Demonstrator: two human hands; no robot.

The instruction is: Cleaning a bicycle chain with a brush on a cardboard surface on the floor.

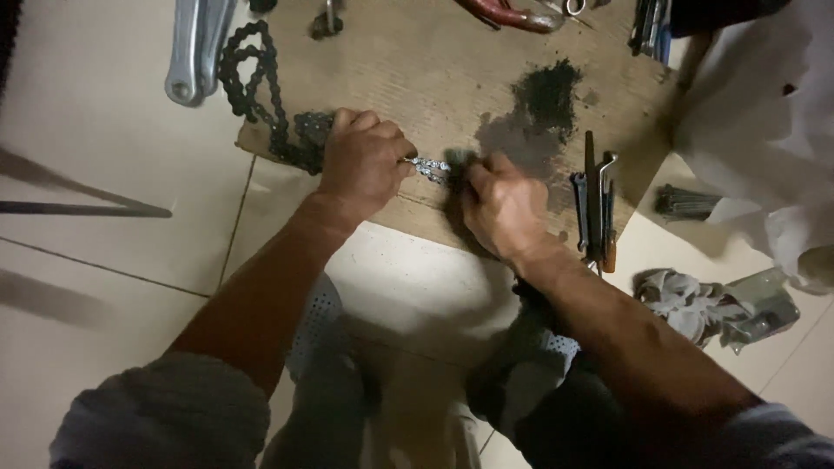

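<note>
Hands meet over a worn wooden board (434, 52) on the tiled floor, both forearms reaching in from below, knuckles up. The left hand (363, 161) is clenched around a greasy bicycle chain (252, 87), whose dark length loops away up the board, while the right hand (502, 207) pinches the short bright stretch between them. Wrenches (595, 204) lie just right.

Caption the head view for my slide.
Both hands, left and right, grip a bicycle chain over a stained board.
</note>
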